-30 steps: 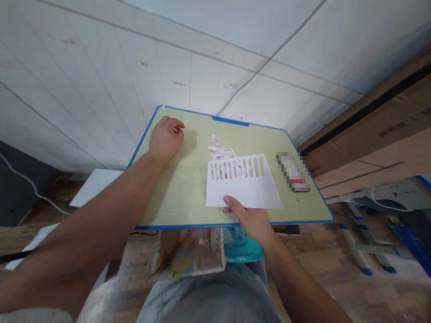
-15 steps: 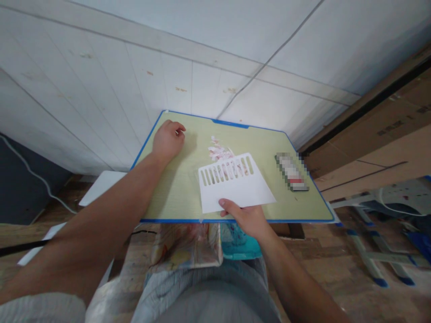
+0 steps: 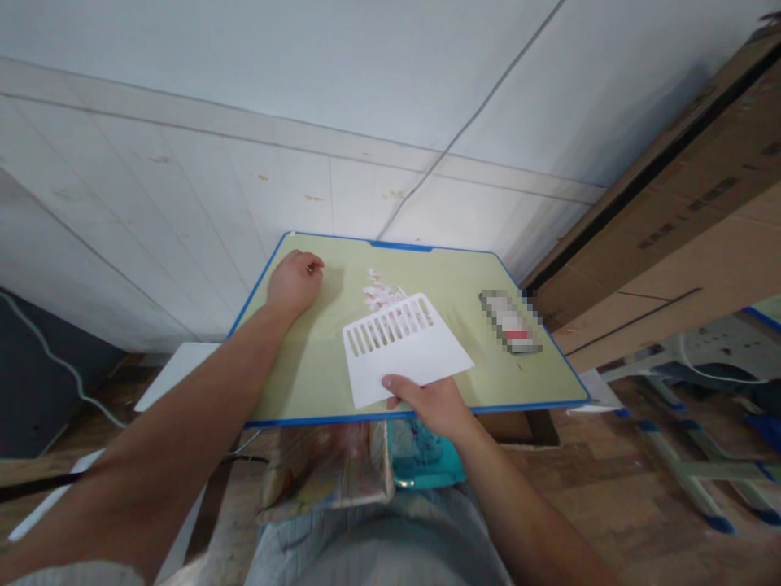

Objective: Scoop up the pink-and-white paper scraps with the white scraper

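My right hand (image 3: 430,400) grips the near edge of a white card (image 3: 403,358), thumb on top and fingers underneath. A row of long slots is cut along the card's far side, and the card lies at a slant over the desk. Pinkish-white, petal-like shapes (image 3: 379,295) on the desktop show beyond the card and through its slots; whether they are loose or printed I cannot tell. At the far left of the desktop rests my left hand (image 3: 296,285), its fingers curled. What is inside those fingers, if anything, is hidden.
The yellow-green desktop (image 3: 323,358) has a blue rim and stands by a white panelled wall. A blurred-out phone-like object (image 3: 511,323) lies on its right side. Cardboard boxes (image 3: 683,220) stand at right. Below the near edge are a patterned bag-like thing (image 3: 329,472) and a turquoise container (image 3: 430,464).
The view has shifted, so the desk sits lower and further left. The white card is turned slightly counterclockwise in my right hand. My left hand keeps about the same place on the desktop.
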A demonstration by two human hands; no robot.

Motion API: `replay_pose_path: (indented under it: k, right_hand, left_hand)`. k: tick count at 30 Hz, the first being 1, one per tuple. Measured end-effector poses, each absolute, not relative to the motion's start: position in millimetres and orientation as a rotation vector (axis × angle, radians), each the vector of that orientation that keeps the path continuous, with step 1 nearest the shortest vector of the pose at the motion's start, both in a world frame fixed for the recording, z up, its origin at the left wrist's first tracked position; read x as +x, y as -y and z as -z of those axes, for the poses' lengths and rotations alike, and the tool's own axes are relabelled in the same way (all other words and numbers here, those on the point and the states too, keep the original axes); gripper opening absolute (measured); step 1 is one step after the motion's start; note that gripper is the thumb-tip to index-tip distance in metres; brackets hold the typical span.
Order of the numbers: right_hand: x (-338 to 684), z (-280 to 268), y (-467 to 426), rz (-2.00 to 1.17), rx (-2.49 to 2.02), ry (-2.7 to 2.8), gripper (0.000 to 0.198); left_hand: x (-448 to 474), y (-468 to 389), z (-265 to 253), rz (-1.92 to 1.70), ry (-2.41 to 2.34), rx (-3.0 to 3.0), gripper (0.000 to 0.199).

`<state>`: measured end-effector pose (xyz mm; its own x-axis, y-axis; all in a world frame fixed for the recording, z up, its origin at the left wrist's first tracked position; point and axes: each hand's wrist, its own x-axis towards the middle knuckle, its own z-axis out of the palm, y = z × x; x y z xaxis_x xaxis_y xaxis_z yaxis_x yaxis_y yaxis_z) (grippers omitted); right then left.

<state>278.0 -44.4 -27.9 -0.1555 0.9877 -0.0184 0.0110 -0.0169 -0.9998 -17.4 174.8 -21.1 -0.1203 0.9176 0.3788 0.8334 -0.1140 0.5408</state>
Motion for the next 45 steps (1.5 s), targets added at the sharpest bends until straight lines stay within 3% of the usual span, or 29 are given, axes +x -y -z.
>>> replay_pose_path:
  k: [6,15,26,34,45]
  right_hand:
    - [277,38,34,-1.091,-1.226,1.149,0.059]
    - [295,38,22,-1.011,-1.295,1.003,0.033]
    - [319,42,-1,-0.924,-1.405,1.183,0.033]
    - [316,36,12,-0.810,-1.521,1.437,0.051]
    - [311,21,14,-0.905,-1.549,1.491,0.053]
  left_hand:
    - [-23,-181,25,-1.119,-1.965,1.966,0.024]
    - [-22,-187,24,-1.101,-1.991,1.881,0.024]
    - [-17,-202,11,-0.898,-2.118,1.648,0.026]
    - [-16,-197,12,-0.954,-2.100,1.669,0.027]
    - [-14,-198,14,-1.024,-2.078,1.654,0.026]
